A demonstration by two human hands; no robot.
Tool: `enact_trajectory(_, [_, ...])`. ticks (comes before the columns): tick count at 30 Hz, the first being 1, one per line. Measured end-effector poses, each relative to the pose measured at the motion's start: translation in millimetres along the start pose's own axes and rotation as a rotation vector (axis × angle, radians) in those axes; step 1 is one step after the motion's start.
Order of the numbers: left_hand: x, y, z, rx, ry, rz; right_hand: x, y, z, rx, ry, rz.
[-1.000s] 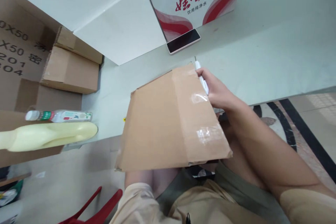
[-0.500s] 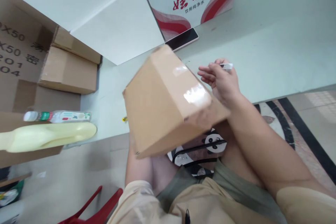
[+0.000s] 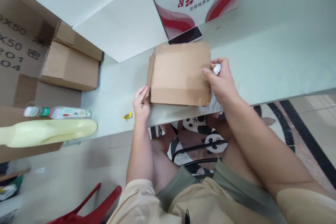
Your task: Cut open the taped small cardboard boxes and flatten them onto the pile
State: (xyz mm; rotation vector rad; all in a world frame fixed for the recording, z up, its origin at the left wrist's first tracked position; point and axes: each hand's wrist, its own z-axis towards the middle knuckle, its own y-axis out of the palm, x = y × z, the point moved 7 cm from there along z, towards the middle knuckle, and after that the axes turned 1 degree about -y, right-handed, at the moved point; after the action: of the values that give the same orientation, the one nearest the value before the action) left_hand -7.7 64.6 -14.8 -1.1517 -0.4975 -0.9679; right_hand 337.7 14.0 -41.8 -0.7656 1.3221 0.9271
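Head camera, risks first: near the table (image 3: 275,52) edge, a small yellow packet (image 3: 127,116) lies just left of the left hand (image 3: 141,103), so a sideways sweep of that wrist could knock it to the floor. The left fingers appear to pinch the lower left edge of the cardboard box (image 3: 181,70), which is over the table in front of the person; with so little of the edge caught, that side could slip if the box is turned quickly. Beyond the box's far side is a phone (image 3: 187,35), which a push away from the body could shove against the printed carton (image 3: 201,3). The right hand (image 3: 223,80) has its thumb on the box's right edge while its fingers curl around a white object (image 3: 217,69); sharing the grip this way could let either one slide.

As for what is unclear, a pale yellow object (image 3: 52,133) is cut off by the left border. The left fingertips are partly lost behind the cardboard, and the box hides its own underside, so I cannot tell whether it rests flat or is lifted. Its far edge is blurred. Most of the white object is inside the fist, so its kind cannot be told.
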Motion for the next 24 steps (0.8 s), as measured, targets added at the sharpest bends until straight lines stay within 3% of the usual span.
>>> enact_trajectory(4, [1, 20.3, -4, -0.284, 0.046, 0.148, 13, -14, 4, 0.098, 0.069, -0.015])
enact_trajectory(8, [1, 20.0, -6, -0.329, 0.026, 0.147, 17, -21, 5, 0.099, 0.082, -0.071])
enact_trajectory(12, [-3, 12.7, -8, -0.344, -0.037, -0.070, 4, -17, 2, 0.062, 0.046, -0.117])
enact_trajectory(14, [-7, 2.8, -5, -0.235, -0.076, -0.223, -13, -12, -1, 0.049, -0.036, -0.033])
enact_trajectory(18, [-20, -20.4, 0, 0.164, -0.243, -0.511, -46, -3, -7, -0.011, -0.188, 0.128])
enact_trajectory(21, [-19, -19.6, 1, 0.236, -0.345, -0.622, -56, 2, -12, -0.044, -0.219, 0.122])
enact_trajectory(24, [-4, -22.0, 3, 0.258, -0.238, -0.614, -59, 4, -15, -0.034, -0.225, 0.066])
